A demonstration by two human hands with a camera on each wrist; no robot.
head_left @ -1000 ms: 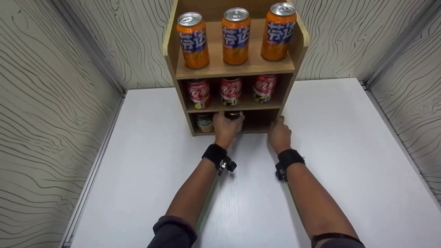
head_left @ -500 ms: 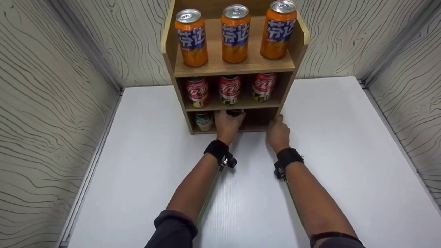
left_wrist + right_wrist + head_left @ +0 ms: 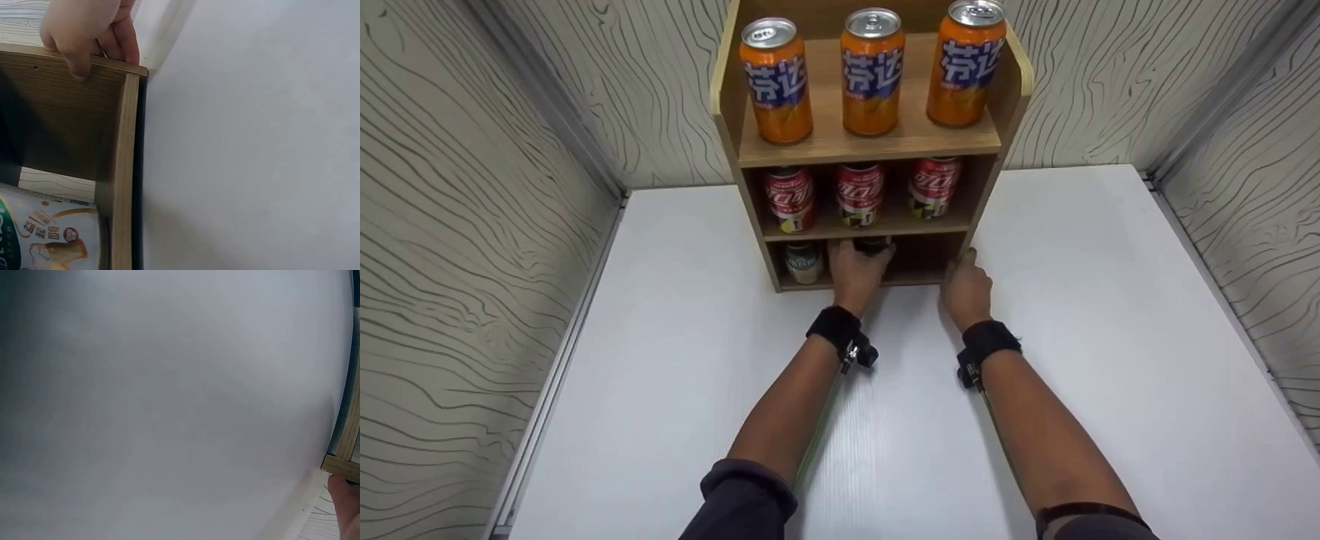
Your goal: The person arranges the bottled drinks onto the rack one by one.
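Note:
In the head view my left hand point(image 3: 859, 271) reaches into the bottom compartment of a small wooden shelf point(image 3: 870, 150). Its thumb and fingers grip a can point(image 3: 872, 245), whose dark top shows between them; the hand covers the rest. The left wrist view shows that can point(image 3: 50, 233) upright on the bottom board, with white, green and brown print. My right hand point(image 3: 967, 291) holds the shelf's right side panel low down. From the left wrist view, its thumb lies inside the panel and its fingers point(image 3: 125, 39) outside. Another can point(image 3: 804, 264) stands left of my left hand.
Orange cans point(image 3: 871, 75), three in a row, stand on the top board. Three red cans point(image 3: 860, 195) fill the middle level, close above my left hand. The shelf stands on a white table point(image 3: 697, 315) between patterned walls point(image 3: 457, 247).
My left hand has moved slightly deeper into the bottom compartment with the can, then stays nearly still. My right hand keeps its hold on the side panel. The head view has shifted slightly.

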